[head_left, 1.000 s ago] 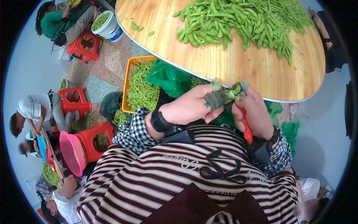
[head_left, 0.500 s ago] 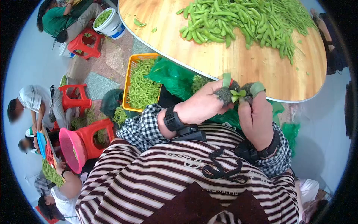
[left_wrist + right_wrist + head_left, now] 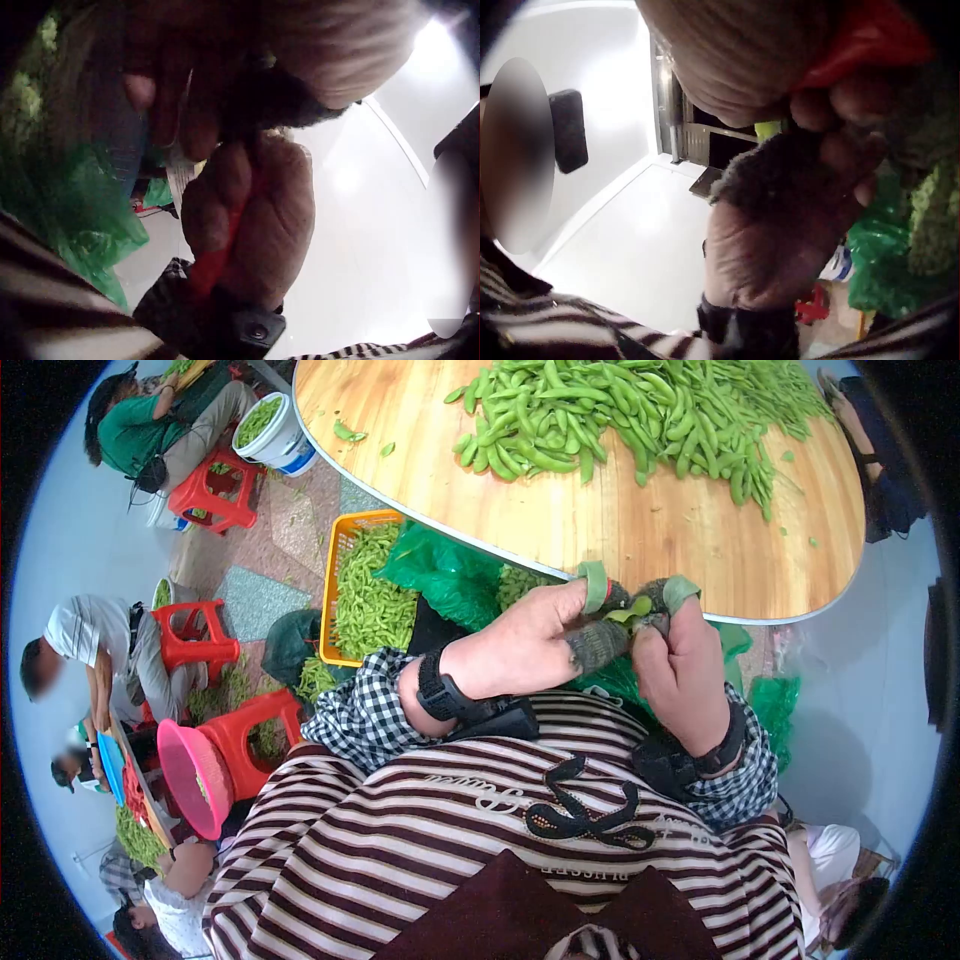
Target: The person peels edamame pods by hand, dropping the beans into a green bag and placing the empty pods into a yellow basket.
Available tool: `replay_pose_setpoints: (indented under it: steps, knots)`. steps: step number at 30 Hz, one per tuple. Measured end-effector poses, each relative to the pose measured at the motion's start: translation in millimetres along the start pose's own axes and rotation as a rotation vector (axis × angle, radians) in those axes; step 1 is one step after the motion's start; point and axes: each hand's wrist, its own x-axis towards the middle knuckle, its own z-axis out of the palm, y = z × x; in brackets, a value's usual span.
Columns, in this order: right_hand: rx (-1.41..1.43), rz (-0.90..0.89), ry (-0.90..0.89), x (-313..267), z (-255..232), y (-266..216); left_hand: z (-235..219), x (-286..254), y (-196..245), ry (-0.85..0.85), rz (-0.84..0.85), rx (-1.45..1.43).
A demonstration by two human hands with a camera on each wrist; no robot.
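Observation:
Close to the table edge, both hands meet fingertip to fingertip over a green soybean pod [image 3: 632, 610]. My left hand [image 3: 520, 640] pinches it from the left, wearing knitted grey finger covers [image 3: 598, 645] and a green band on the thumb. From the right, the fingertips of my right hand [image 3: 690, 680] are at the pod's other side, similarly covered. A red-handled tool [image 3: 214, 266] lies gripped in the right palm, as the left wrist view shows; its working end is hidden. A heap of pods [image 3: 600, 420] covers the far part of the wooden table [image 3: 520, 525].
Left of the table stands a yellow basket [image 3: 327, 595] of pods, beside green plastic bags [image 3: 440, 575]. Red stools [image 3: 250, 745], a pink basin [image 3: 185, 770] and a white bucket [image 3: 285, 445] stand further left. Several people sit around.
My right hand has turned over, so the red handle seen a second ago is hidden from the head view. Both hands remain together at the table edge with a pod between them.

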Motion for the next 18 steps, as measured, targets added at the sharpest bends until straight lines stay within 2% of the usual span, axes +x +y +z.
replay_pose_setpoints:
  steps: [1, 2, 3, 5, 6, 8, 10, 12, 15, 17, 18]
  knots:
    - [-0.096, -0.109, 0.061, -1.1, 1.0, 0.9, 4.9, 1.4, -1.5, 0.039, 0.023, -0.126]
    - [-0.097, -0.108, 0.065, -1.8, 0.2, 0.1, 7.4, 2.7, -2.2, 0.076, 0.045, -0.252]
    - [-0.092, -0.091, 0.03, -2.1, -1.0, -1.5, 4.0, 2.7, 3.6, 0.074, 0.046, -0.251]
    - [-0.084, -0.077, -0.008, -2.7, -2.6, -3.2, -6.5, 0.7, 20.1, 0.026, -0.234, -0.141]
    - [-0.053, -0.036, -0.029, -3.4, -4.4, -2.3, -5.9, -0.4, 17.9, 0.028, -0.235, -0.14]
    - [-0.018, 0.008, -0.056, -4.2, -8.8, -2.0, -3.0, -3.9, 10.9, 0.132, -0.121, -0.149]
    - [0.266, 0.102, -0.088, -5.3, -12.5, -3.0, -8.0, -5.8, 18.7, 0.082, -0.193, -0.189]
    - [0.255, 0.091, -0.118, -3.5, -9.8, -2.2, -9.7, -7.3, 19.8, 0.027, -0.264, -0.23]
    - [0.228, 0.072, -0.156, -1.6, -8.1, -0.4, -8.6, -8.3, 8.3, 0.008, -0.217, -0.337]
    - [0.217, 0.068, -0.17, -0.9, -6.6, 1.3, -6.2, -8.0, -2.0, 0.039, -0.018, -0.255]
    - [0.246, 0.07, -0.174, -0.6, -5.8, 2.0, -7.1, -8.4, -2.7, 0.044, -0.019, -0.255]
